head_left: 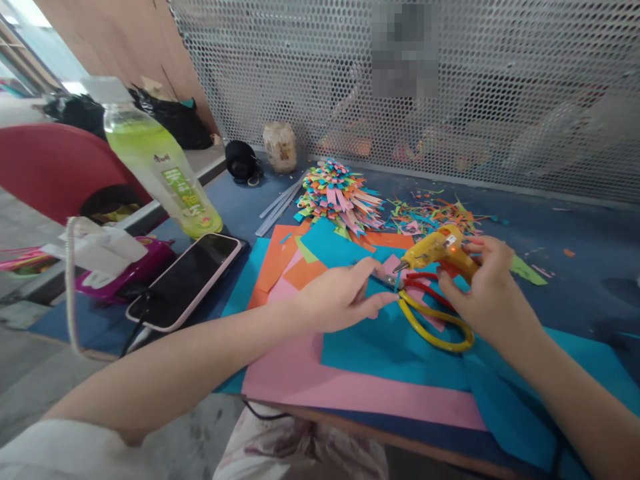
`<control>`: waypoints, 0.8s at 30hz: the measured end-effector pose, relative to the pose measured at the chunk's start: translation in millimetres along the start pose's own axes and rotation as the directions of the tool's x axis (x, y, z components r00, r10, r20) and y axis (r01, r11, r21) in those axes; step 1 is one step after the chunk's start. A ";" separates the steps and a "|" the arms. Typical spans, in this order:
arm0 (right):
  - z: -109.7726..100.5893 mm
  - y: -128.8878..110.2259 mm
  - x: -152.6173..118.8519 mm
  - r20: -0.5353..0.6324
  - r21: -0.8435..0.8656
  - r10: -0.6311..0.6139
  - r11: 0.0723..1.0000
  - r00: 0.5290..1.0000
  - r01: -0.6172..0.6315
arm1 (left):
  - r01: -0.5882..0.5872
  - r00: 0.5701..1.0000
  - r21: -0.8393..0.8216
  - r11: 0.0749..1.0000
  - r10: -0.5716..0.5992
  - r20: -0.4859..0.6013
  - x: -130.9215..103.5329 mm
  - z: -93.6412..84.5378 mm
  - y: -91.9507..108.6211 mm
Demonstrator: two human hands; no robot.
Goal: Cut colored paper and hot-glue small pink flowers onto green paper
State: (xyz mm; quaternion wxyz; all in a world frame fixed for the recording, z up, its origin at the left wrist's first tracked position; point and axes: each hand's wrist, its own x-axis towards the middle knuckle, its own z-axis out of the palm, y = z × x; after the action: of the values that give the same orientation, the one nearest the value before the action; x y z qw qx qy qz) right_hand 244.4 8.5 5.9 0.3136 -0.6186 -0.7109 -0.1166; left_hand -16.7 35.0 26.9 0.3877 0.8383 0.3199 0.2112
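My right hand (483, 273) grips a yellow hot glue gun (437, 248), its small orange light lit and its nozzle pointing left. Close to the nozzle, my left hand (350, 297) holds a small blue paper strip (398, 283) at its fingertips; the exact grip is partly hidden. Below both hands lie scissors (440, 339) with one red and one yellow handle, their blades partly covered by my left fingers. They rest on blue paper sheets (390, 367) over a pink sheet (300, 383).
A cone of colourful paper strips (337, 197) stands behind, beside paper scraps (435, 215) and clear glue sticks (283, 205). At left are a phone (187, 280), a drink bottle (160, 167) and a purple tissue holder (125, 270). A perforated metal panel (310, 73) closes the back.
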 end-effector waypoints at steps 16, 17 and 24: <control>2.4 -8.0 -5.7 -0.085 0.180 0.010 0.984 0.996 0.006 | 0.069 0.975 -0.591 0.804 -0.179 -0.130 6.6 10.6 -6.1; 2.5 -9.6 -6.7 -0.096 0.181 -0.007 0.983 0.995 0.024 | 0.073 0.977 -0.650 0.756 -0.184 -0.105 7.5 12.4 -6.3; 5.1 -12.4 -9.0 -0.068 0.230 -0.013 0.973 0.998 0.028 | 0.007 0.982 -0.738 0.675 -0.142 -0.121 10.4 15.8 -12.3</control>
State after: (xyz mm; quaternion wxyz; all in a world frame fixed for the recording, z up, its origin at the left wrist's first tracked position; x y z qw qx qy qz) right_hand 231.4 1.4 -0.6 0.4056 -0.5663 -0.7152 -0.0569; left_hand -4.4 40.2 8.6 0.6712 0.5775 0.2737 0.3756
